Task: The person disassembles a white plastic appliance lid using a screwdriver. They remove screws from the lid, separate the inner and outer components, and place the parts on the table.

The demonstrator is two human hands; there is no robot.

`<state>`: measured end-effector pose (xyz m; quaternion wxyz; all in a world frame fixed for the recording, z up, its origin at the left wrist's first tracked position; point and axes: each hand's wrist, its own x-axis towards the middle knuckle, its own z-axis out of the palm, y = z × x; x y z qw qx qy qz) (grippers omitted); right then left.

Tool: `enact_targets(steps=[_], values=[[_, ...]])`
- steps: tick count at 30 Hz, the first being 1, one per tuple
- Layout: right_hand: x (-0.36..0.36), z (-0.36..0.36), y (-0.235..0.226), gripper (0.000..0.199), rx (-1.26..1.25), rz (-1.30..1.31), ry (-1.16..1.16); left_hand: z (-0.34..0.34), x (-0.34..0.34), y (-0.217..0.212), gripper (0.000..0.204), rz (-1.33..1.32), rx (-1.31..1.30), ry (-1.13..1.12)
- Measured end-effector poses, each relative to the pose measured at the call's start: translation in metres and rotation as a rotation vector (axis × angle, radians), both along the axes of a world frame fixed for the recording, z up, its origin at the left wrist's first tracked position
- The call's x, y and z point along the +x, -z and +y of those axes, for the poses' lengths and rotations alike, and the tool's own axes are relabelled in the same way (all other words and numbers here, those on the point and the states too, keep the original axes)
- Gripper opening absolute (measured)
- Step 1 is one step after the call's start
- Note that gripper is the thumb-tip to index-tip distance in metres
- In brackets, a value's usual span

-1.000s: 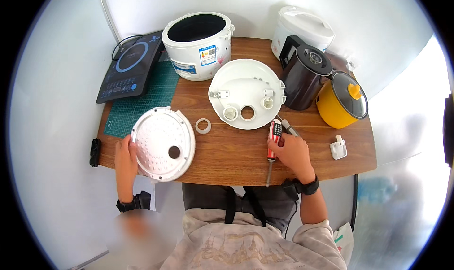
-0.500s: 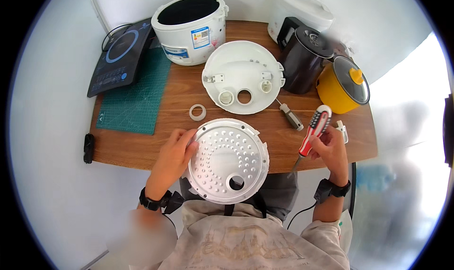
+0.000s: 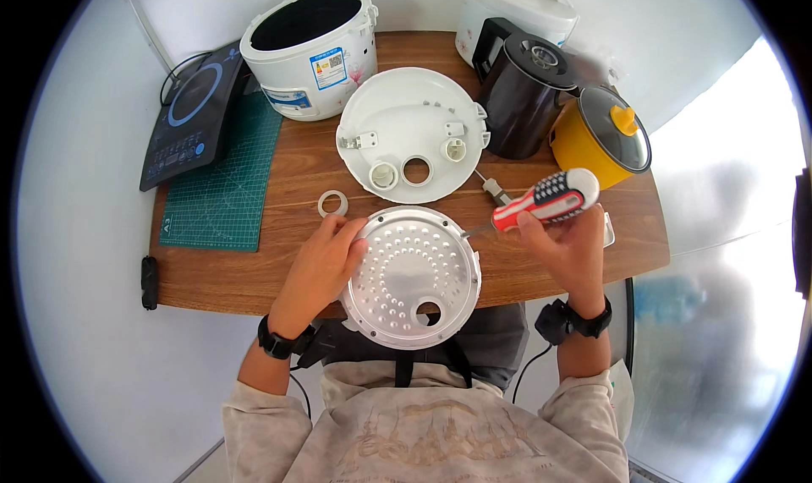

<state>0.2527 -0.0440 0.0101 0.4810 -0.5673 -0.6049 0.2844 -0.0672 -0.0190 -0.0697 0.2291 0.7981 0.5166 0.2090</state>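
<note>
A round silvery inner lid [image 3: 404,271] with rows of bumps and one hole leans over the table's front edge. Its left rim is gripped by my left hand [image 3: 320,267], thumb on the dimpled face. My right hand [image 3: 568,250] is closed round the red, black and white handle of a screwdriver [image 3: 541,202]. The thin shaft points left, its tip at the lid's upper right rim; whether it sits in a screw I cannot tell. Just beyond lies a white round lid shell [image 3: 397,126], its inside facing up, with a white ring [image 3: 332,203] by its lower left.
A grey-handled screwdriver [image 3: 494,189] lies partly behind the held one. Farther back stand an open rice cooker body [image 3: 309,68], another white cooker [image 3: 516,5], a dark kettle [image 3: 523,102] and a yellow pot [image 3: 584,136]. An induction cooker [image 3: 190,115] rests on a green cutting mat [image 3: 222,200].
My right hand has turned the screwdriver from pointing down to pointing left and brought its tip to the lid's rim. My left hand keeps hold of the lid. The view has shifted slightly.
</note>
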Motion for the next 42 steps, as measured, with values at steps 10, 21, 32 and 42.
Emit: enact_targets(steps=[10, 21, 32, 42], values=[[-0.01, 0.066, 0.039, 0.026, 0.002, -0.062, 0.003, 0.047, 0.009, 0.027, 0.033, 0.028, -0.045, -0.064], [-0.028, 0.096, 0.059, 0.026, 0.01, -0.129, 0.052, 0.071, -0.004, 0.045, 0.034, -0.03, -0.079, -0.064], [-0.032, 0.094, 0.034, 0.036, 0.101, -0.277, -0.159, 0.069, -0.007, 0.043, 0.035, -0.05, -0.071, -0.043], [-0.044, 0.07, 0.015, 0.061, 0.23, -0.254, -0.109, 0.055, -0.003, -0.015, 0.038, -0.141, -0.033, 0.079]])
